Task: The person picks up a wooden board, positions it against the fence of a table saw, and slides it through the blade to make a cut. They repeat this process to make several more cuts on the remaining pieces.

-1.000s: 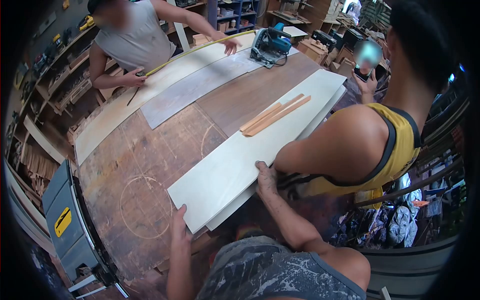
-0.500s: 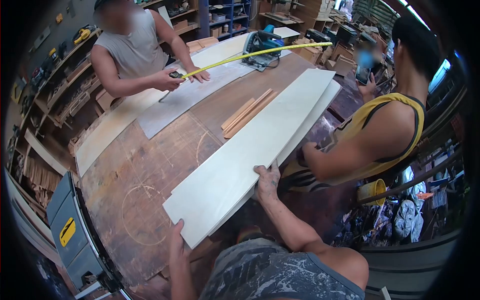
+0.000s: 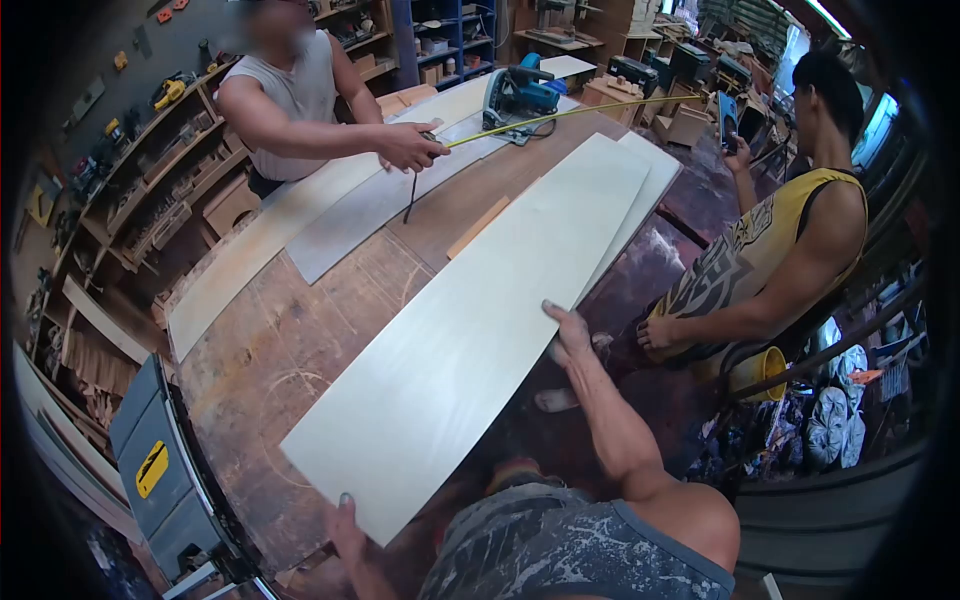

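Note:
A long, pale plywood board point(image 3: 470, 320) lies slantwise over the worktable, tilted across another pale board point(image 3: 655, 175) that shows at its far right end. My right hand point(image 3: 570, 338) grips the board's right long edge, thumb on top and fingers beneath. At the near end, my left hand point(image 3: 348, 535) holds the lower edge with its thumb upward; the rest of its fingers are hidden or cut by shadow. Beside the board's left edge a thin wood strip point(image 3: 478, 228) rests on the table.
Across the worktable point(image 3: 240, 400), a person in a sleeveless shirt holds a tape measure point(image 3: 432, 140) with its yellow blade extended. A circular saw point(image 3: 520, 95) sits at the far end. At right stands a person holding a phone point(image 3: 727, 118). A yellow bucket point(image 3: 760, 372) is behind.
The top board has shifted toward me and lower left, fanning off the one below. The tape holder's hand has moved right. The person in yellow has stepped back right.

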{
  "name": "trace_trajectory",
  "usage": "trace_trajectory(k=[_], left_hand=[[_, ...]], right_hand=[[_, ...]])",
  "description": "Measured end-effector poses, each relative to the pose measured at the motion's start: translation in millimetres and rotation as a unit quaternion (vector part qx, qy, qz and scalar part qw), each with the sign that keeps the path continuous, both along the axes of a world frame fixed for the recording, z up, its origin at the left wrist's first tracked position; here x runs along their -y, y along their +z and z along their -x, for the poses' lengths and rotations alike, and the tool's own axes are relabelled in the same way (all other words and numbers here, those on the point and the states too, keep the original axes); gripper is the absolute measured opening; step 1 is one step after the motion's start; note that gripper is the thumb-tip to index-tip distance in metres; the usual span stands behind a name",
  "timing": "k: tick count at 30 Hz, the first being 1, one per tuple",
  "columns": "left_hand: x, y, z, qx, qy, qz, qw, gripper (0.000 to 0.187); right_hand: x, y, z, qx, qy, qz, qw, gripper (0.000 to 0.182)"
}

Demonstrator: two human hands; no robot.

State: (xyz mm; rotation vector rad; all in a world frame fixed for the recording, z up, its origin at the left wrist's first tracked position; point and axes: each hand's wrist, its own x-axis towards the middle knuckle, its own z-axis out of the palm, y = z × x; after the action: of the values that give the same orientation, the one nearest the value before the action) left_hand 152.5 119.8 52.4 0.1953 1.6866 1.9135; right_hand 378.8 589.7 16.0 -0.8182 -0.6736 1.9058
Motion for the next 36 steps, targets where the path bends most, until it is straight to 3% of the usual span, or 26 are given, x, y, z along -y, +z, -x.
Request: trace_trajectory(k=[2,4,7,10,13,14,17,21,23,25,27,33,36], left_hand=[[45.7,9.3,17.9,-0.002,-0.026,0.018,0.999,0.053],[69.9,38.9,17.4,-0.028,-0.005,-0.035,0.999,0.042],[136.4,61.7,33.5,0.074,0.034,0.215,0.973,0.086],[178.3,94.3,11.0,-0.081,0.076,0.394,0.912,0.071],[279.7,58.8,13.4,-0.154,0.125,0.358,0.912,0.065],[314.7,47.5,18.5,-0.178,0.161,0.407,0.881,0.059],[415.1,47.3,31.3,-0.142,0.183,0.332,0.914,0.056],[537.2,26.5,37.7,-0.303,0.231,0.332,0.863,0.031],[552.9,44.4,17.2,-0.290,0.288,0.257,0.876,0.029],[599.1,47.1,-3.9,-0.276,0.305,0.394,0.822,0.031],[638.7,41.0,-19.6,-0.299,0.319,0.363,0.823,0.032],[722.8,46.4,-84.4,-0.206,0.429,0.357,0.804,0.035],[756.0,32.1,-118.4,-0.225,0.467,0.434,0.737,0.035]], right_hand=[[42.9,0.6,2.3,-0.016,0.019,-0.001,1.000,0.045],[86.7,1.4,5.7,-0.022,0.055,0.000,0.998,0.044],[160.8,-15.1,7.9,-0.017,0.115,0.014,0.993,0.045],[240.8,-10.7,17.1,-0.043,0.137,0.026,0.989,0.048],[321.0,-6.5,18.7,-0.036,0.199,0.070,0.977,0.055],[347.6,-9.5,19.7,-0.025,0.227,0.087,0.970,0.055],[423.7,-17.5,25.9,0.022,0.296,0.119,0.947,0.052],[509.8,1.7,39.0,0.023,0.369,0.178,0.912,0.048],[539.4,11.8,46.2,0.035,0.417,0.191,0.888,0.051],[564.3,51.4,52.9,0.033,0.480,0.191,0.855,0.057],[582.7,53.6,65.9,0.002,0.569,0.157,0.808,0.071],[638.7,55.5,115.1,0.025,0.682,0.113,0.722,0.063],[670.9,62.9,150.4,0.041,0.699,0.047,0.712,0.057]])
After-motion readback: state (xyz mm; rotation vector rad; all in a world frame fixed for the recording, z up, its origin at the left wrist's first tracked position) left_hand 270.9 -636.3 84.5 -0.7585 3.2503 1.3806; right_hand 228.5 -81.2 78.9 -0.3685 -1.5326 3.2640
